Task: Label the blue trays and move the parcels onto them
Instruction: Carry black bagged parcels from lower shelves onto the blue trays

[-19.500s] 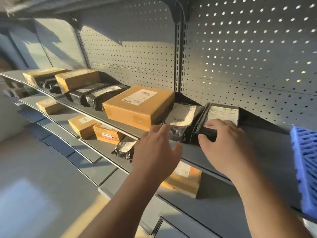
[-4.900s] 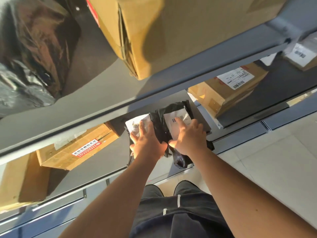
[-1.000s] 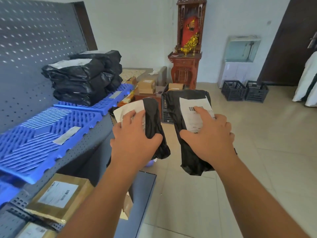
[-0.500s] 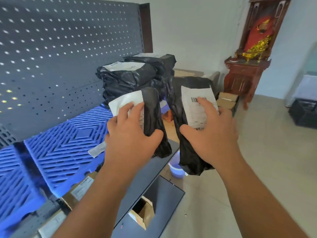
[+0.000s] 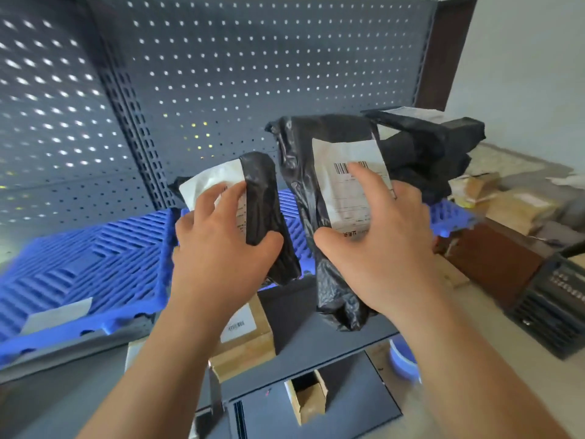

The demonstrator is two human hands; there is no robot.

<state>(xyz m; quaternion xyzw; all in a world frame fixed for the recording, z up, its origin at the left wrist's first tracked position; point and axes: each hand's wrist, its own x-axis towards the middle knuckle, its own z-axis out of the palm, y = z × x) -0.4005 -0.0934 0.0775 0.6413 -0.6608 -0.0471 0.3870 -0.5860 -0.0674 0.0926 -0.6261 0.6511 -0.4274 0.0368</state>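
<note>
My left hand (image 5: pixel 218 245) grips a small black parcel (image 5: pixel 262 210) with a white label, held upright over the shelf. My right hand (image 5: pixel 380 242) grips a longer black parcel (image 5: pixel 304 172) with a barcode label, thumb under it and fingers on the label. Both parcels hang above the blue trays (image 5: pixel 82 258) that lie on the top shelf. A white label strip (image 5: pixel 57 315) is stuck on the near-left tray. A stack of black parcels (image 5: pixel 424 144) sits on the far right tray (image 5: pixel 449 217).
A grey pegboard wall (image 5: pixel 221 74) backs the shelf. A brown carton (image 5: pixel 247 340) sits on the shelf below, a small open carton (image 5: pixel 308 400) lower down. Cartons (image 5: pixel 519 207) and a black crate (image 5: pixel 554 315) stand at the right.
The view has swung left toward the shelf. Both hands have carried their black parcels up and over the blue trays, nearer the stacked parcels.
</note>
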